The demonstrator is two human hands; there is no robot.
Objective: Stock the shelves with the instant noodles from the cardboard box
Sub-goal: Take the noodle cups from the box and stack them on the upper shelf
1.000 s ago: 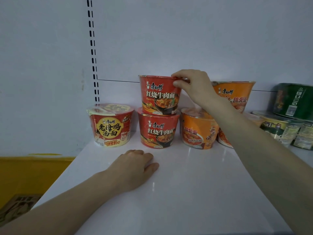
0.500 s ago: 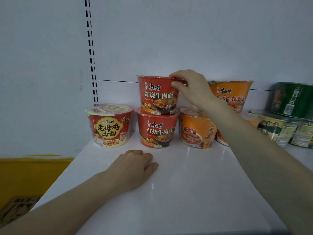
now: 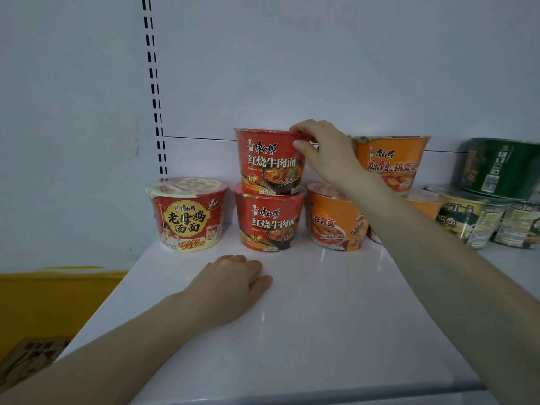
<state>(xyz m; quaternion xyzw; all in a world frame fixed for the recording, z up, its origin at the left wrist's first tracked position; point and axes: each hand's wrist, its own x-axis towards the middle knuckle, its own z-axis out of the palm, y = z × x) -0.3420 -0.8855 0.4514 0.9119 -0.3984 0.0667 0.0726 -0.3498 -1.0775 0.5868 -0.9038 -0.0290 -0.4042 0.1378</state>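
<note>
At the far centre of the shelf [image 3: 336, 331], right hand [image 3: 327, 154] is closed on the rim of the top red noodle bowl [image 3: 268, 162]: thumb on the front wall just under the lip, fingers curled over the lid edge on its right side. That bowl sits stacked on the lower red noodle bowl [image 3: 267, 220], roughly concentric, upright.

Handling, my read: light, mostly air and dry noodle. Thin tapered wall will dent if squeezed mid-body; the rolled rim is the stiff part, so a rim pinch like this is right. Shrink film is glossy, likely a bit slick, so don't rely on side friction alone. The stack bears on a small base over a film lid: tippy, so nudge gently.

Left hand [image 3: 230, 287] lies palm down on the bare white shelf, near of the lower red bowl, fingers loosely curled, holding nothing.

Outward:
- left: yellow-label noodle bowl [image 3: 187, 214], single, just beside the red stack, near the slotted upright [image 3: 155, 92]
- right: orange noodle bowl [image 3: 336, 220] close beside the stack, lid partly hidden by the forearm; upper orange noodle bowl [image 3: 391, 162] stacked behind it, its support hidden
- far right: green noodle bowls [image 3: 496, 197], also stacked

Shelf is smooth, glossy white, reflective; bowls should slide easily. Back panel is matte white. Cardboard box [image 3: 26, 361]: only a corner is visible low at left, contents not visible.
</note>
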